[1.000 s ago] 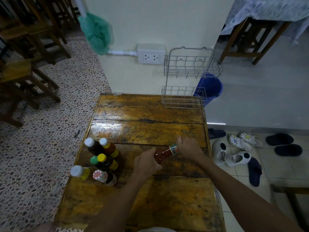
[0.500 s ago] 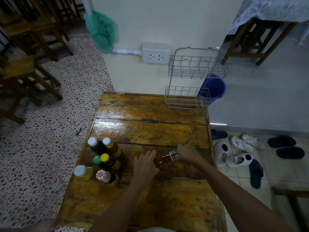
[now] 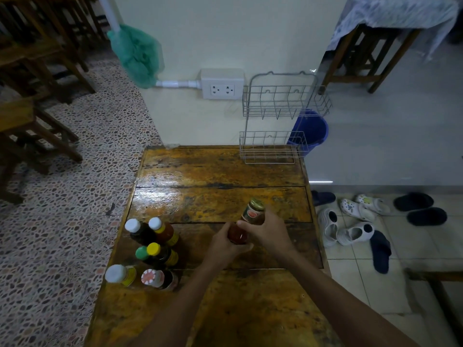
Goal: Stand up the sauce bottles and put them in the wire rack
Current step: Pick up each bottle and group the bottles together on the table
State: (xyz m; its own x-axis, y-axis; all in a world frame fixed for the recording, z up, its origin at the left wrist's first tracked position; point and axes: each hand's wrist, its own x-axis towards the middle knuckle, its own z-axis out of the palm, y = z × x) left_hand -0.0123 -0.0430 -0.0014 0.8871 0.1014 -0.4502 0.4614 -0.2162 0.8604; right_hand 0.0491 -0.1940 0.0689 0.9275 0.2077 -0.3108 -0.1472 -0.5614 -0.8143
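Glass bottle [image 3: 246, 226] now raised, tilted.

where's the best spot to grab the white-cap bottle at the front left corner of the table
Grip the white-cap bottle round its body below the cap, coming from the left. It stands at the table's edge with that side free, and the checkered-cap bottle crowds its right. A grip from above on the cap would probably be less secure.

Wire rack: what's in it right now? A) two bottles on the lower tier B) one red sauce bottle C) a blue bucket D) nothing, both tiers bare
D: both tiers of the wire rack show only bare wire, while the red sauce bottle is held by the left hand and right hand over the table.
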